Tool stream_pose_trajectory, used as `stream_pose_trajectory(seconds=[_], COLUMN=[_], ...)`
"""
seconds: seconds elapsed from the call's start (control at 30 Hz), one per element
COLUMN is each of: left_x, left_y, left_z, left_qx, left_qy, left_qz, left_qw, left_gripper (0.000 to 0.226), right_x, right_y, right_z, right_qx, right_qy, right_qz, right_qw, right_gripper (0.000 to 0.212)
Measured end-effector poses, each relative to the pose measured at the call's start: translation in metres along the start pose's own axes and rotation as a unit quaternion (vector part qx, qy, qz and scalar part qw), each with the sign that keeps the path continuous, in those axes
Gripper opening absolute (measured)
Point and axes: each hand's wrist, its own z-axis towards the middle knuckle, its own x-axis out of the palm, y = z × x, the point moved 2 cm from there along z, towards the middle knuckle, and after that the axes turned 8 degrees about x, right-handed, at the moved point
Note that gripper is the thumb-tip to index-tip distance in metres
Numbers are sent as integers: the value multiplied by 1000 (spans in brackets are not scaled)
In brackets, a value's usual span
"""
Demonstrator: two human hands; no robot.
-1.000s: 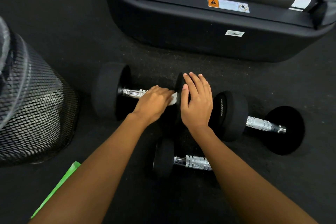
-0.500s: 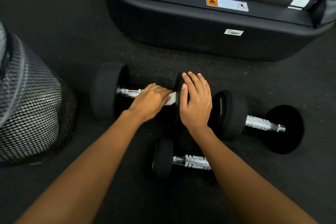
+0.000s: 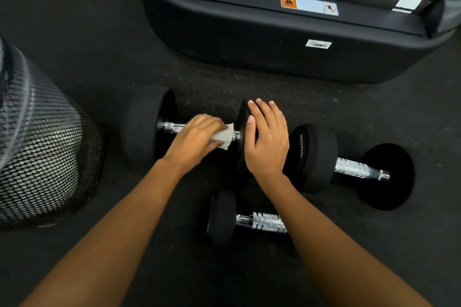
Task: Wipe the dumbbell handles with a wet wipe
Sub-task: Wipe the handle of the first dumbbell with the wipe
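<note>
Three black dumbbells with chrome handles lie on the dark floor. My left hand (image 3: 197, 138) grips a white wet wipe (image 3: 224, 136) wrapped round the handle of the far-left dumbbell (image 3: 143, 123). Bare chrome shows to the left of the hand. My right hand (image 3: 268, 139) lies flat on that dumbbell's right head, fingers straight. A second dumbbell (image 3: 359, 168) lies to the right, its handle uncovered. The third dumbbell (image 3: 222, 217) sits nearest me, its right end hidden under my right forearm.
A black mesh bin (image 3: 42, 142) stands at the left. A large black treadmill base (image 3: 274, 45) with a warning label spans the back. Dark rubber flooring (image 3: 87, 32) surrounds everything.
My left hand has slid left along the handle, exposing more of the white wipe beside the right head. My right hand has stayed on the head. A green item at bottom left left the view.
</note>
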Motion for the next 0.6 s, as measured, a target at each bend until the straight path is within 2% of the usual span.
stream_pose_trajectory(seconds=[0.37, 0.6], left_x=[3, 2], left_y=[-10, -12], left_z=[-1, -4], left_qx=[16, -4], left_qy=[-38, -50], left_qz=[40, 38], left_qw=[998, 998], left_gripper=[31, 30], right_x=[0, 0], right_y=[1, 1], right_z=[0, -2], right_qx=[2, 6], right_qy=[5, 3], right_qz=[-2, -4], right_qw=[1000, 1000], right_gripper=[39, 39])
